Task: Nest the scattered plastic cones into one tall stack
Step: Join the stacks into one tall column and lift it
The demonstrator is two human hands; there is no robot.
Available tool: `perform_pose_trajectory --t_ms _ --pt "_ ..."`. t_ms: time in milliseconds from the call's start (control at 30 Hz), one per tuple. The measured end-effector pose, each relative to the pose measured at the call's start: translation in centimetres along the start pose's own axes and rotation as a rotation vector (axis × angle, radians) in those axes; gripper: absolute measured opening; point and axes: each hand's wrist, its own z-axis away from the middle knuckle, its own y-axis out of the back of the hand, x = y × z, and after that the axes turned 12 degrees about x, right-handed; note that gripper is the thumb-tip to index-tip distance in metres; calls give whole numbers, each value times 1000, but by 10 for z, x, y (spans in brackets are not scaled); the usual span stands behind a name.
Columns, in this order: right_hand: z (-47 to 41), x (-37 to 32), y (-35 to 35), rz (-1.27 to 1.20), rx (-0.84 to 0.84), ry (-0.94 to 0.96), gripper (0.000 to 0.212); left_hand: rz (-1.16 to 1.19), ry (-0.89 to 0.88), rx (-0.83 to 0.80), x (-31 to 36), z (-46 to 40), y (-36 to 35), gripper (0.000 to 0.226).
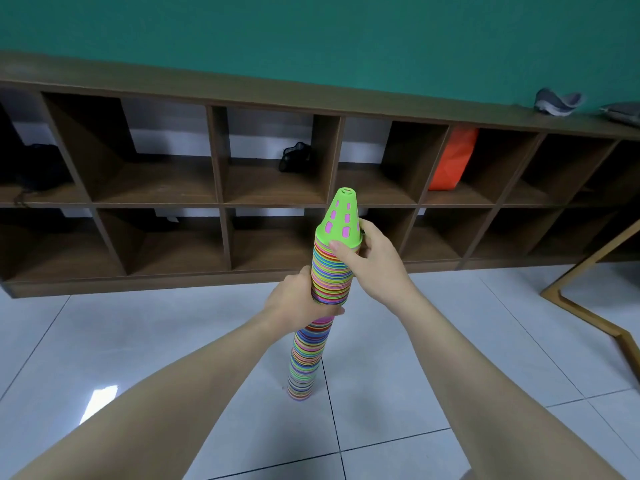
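I am wrapping my left hand (298,296) around the middle of the stack of cones (320,306), fingers closed on its many-coloured rims, and I am closing my right hand (367,258) on the same stack higher up, thumb and fingers pinching the rims just under the green cone (341,218) that is capping the top. That green cone is sitting upright with pink showing through its slots and a small hole in its flat tip. The stack is standing tall and leaning slightly, its base resting on the white tiled floor (173,341) below my hands. Beyond the stack, a dark wooden cubby shelf (221,161) is running along the green wall (311,36). Behind the stack's top, a black object (294,157) is lying in one upper cubby, and to the right of the stack an orange bag (452,161) is filling another. Further right of the stack, a wooden table leg (581,296) is angling down to the floor.
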Motion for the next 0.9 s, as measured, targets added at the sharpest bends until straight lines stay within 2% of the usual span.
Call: perform_pose_trajectory --t_ms 400,567,800,900 --pt "2 14 -17 10 -64 -35 56 27 -66 -91 -31 -10 4 80" --pt "4 19 -19 38 -97 -47 54 -45 -78 -132 -38 -6 0 82" --pt "3 27 -19 38 -115 -63 57 17 -87 -185 -40 -7 -2 78" --pt "3 29 -18 31 -116 -66 57 15 -120 -140 -37 -7 1 73"
